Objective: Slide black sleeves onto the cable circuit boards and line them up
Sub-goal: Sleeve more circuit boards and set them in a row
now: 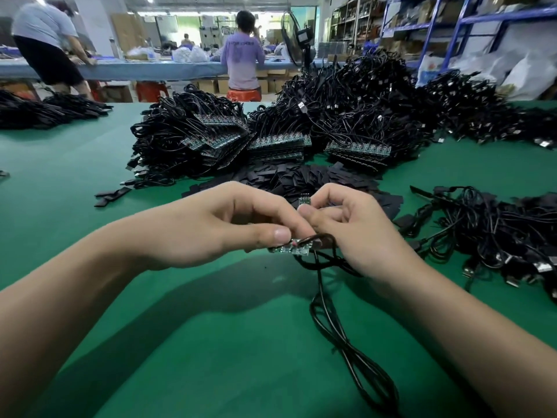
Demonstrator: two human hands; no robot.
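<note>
- Left hand (223, 224) over the mat (90, 182), fingers curled. The thumb presses down on a green board (289, 250) and grips it by its left end.
- Right hand (355, 233) touches the left hand, fingers curled. Thumb and forefinger pinch a small green board tip (304, 200) that sticks up between the two hands. Cannot tell whether the tip and the board are one piece.
- The board is held just above the mat, roughly level, at centre frame. Cannot tell whether a sleeve is on it, as the fingers hide the middle.
- A black cable (328, 315) loops from the board under the right hand and runs down the mat toward the viewer.
- A pile of flat black sleeves (301, 178) lies just behind the hands. A few loose ones (111, 196) lie well to the left.
- Three board stacks (280, 143) with heaped cables stand behind the sleeves.
- A further cable heap (497, 233) lies to the right of the right hand.
- Background: a seated person (242, 55) at a blue bench, a fan (297, 37) and shelving (452, 22).
</note>
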